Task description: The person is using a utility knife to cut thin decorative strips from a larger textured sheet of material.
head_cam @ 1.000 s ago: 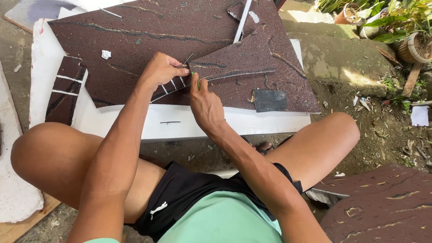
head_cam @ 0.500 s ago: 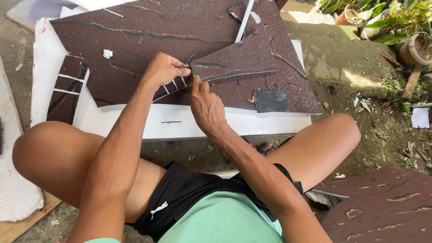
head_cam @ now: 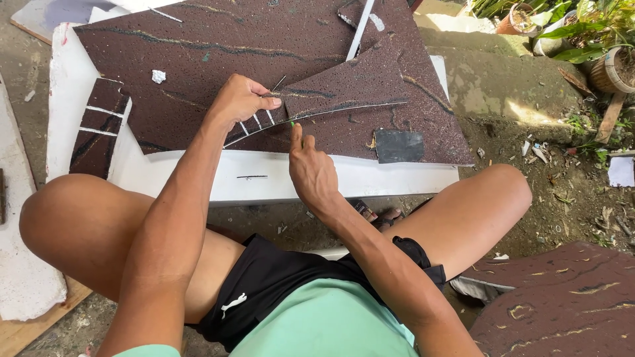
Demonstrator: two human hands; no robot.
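A large brown speckled sheet (head_cam: 198, 59) with pale wavy lines lies on a white board (head_cam: 357, 178) in front of my knees. My left hand (head_cam: 239, 100) rests on the sheet with its fingers curled, pinning it beside a row of short white cuts (head_cam: 254, 122). My right hand (head_cam: 311, 168) is closed on a thin tool with a green tip (head_cam: 292, 123). The tip touches the sheet at a long curved cut line (head_cam: 344, 109). A triangular brown piece (head_cam: 370, 79) lies just beyond that line.
A dark grey square patch (head_cam: 399, 145) sits on the sheet to the right. Cut brown strips (head_cam: 99, 132) lie at the board's left end. A white strip (head_cam: 360, 30) is further back. Another brown sheet (head_cam: 569, 304) lies at bottom right. Potted plants (head_cam: 608, 66) stand at top right.
My right hand has drawn slightly back toward my body with the tool. The left hand has stayed pressed on the sheet.
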